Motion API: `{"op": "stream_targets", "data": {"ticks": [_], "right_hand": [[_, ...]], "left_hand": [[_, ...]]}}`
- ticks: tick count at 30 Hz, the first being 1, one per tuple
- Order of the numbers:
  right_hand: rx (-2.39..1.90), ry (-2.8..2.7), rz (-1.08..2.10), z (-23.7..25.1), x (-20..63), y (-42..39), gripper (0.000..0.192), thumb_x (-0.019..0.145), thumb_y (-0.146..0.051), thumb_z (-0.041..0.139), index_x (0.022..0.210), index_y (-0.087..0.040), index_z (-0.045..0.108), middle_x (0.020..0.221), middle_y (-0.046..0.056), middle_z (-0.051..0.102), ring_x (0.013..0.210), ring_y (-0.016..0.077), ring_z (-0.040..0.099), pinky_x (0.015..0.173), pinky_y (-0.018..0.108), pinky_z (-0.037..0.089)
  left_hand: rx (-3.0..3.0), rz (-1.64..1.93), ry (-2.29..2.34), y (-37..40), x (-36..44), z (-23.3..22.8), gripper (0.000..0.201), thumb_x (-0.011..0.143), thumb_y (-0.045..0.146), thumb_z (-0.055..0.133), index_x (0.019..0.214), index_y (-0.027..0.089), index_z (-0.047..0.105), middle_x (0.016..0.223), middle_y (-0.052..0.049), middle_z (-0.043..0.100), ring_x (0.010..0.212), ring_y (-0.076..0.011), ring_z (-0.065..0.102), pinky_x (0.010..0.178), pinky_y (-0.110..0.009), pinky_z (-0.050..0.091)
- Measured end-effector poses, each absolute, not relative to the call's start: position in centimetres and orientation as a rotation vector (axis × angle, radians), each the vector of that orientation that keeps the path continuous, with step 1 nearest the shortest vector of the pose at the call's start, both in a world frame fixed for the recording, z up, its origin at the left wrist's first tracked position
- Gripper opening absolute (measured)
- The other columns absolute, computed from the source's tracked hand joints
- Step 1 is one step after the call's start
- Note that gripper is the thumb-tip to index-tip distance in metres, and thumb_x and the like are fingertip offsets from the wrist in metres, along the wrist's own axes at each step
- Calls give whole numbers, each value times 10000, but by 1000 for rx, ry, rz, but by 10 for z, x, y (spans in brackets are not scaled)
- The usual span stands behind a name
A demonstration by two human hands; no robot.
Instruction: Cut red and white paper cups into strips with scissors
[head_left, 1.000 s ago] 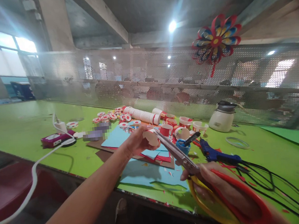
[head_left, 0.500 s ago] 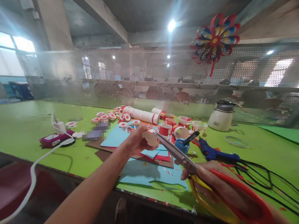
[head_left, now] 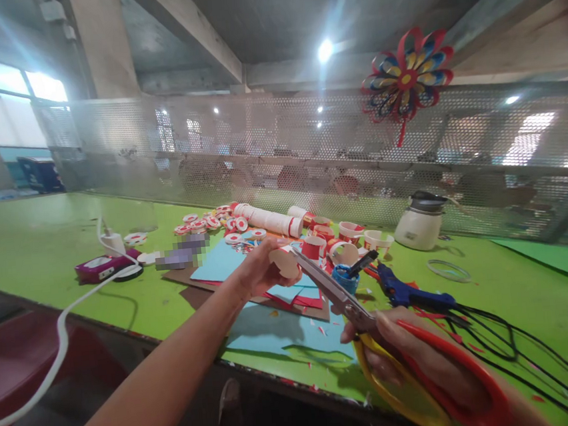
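The left hand [head_left: 259, 269] gripped a small round white paper disc [head_left: 285, 263], holding it up above the sheets of light blue and red paper [head_left: 285, 330] that lay on the green table [head_left: 497, 293]. The right hand [head_left: 408, 358] was closed around the red and yellow handles of a pair of large steel scissors [head_left: 345, 301], whose blade tips met the disc's edge; how far the blades stood apart could not be told. Just beyond the scissors lay a blue glue gun [head_left: 412, 294] with black cables. Further back stood red and white paper rings [head_left: 346, 234] and a white electric pot [head_left: 420, 223]
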State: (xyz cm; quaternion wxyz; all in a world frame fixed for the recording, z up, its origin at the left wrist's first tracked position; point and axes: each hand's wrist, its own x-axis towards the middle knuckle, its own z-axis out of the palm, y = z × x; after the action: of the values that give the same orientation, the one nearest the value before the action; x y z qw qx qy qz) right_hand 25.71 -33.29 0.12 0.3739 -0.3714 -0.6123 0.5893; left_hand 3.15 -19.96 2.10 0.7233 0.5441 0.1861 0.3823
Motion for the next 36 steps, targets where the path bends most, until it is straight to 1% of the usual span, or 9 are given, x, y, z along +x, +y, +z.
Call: {"op": "stream_targets", "data": {"ticks": [4,10,18,23,27,32,36], "right_hand": [[-934,-1553,1528,3,255,-333,389,893,-492,475,941,-151,656,579,-27,457,497,65,389,487,199,309],[-919,-1510,1588,3,253,-335,427,856,-544,499,917,-158,669,580,-26,452,496,62,385,483,182,318],[-980,-1401,1620,3,253,-337,363,841,-516,545,906,-184,680,595,-26,457,500,63,378,482,173,311],[-972,-1397,1646,2,255,-337,352,841,-515,547,908,-201,690,610,-24,473,505,59,393,488,162,335],[-982,-1347,1680,2,254,-337,364,822,-526,573,883,-186,686,592,-34,465,496,44,405,471,139,329],[-1049,-1353,1623,7,251,-338,396,787,-550,598,843,-166,674,583,-32,471,479,49,399,451,151,330],[-1076,-1392,1590,6,252,-338,396,825,-543,550,853,-170,679,541,-43,439,464,53,369,446,158,310]], "left_hand": [[1186,842,423,-199,31,21,344,715,413,449,614,109,574,482,-73,563,441,-158,505,432,-252,327],[1191,818,412,-197,31,20,362,708,442,467,570,119,556,495,-77,577,424,-152,499,414,-248,312],[1182,782,403,-199,30,22,341,682,457,506,576,136,542,489,-65,576,435,-155,518,407,-237,318],[1222,772,396,-198,30,21,374,709,448,458,587,114,576,506,-88,581,446,-155,509,417,-244,312],[1216,761,442,-196,29,20,379,717,454,448,582,120,564,521,-101,591,454,-149,499,416,-240,303],[1209,767,433,-196,30,20,370,695,468,472,578,127,555,504,-87,580,445,-152,504,409,-240,313],[1219,783,432,-197,30,20,369,710,448,455,569,122,557,507,-88,580,445,-148,500,414,-241,314]]}}
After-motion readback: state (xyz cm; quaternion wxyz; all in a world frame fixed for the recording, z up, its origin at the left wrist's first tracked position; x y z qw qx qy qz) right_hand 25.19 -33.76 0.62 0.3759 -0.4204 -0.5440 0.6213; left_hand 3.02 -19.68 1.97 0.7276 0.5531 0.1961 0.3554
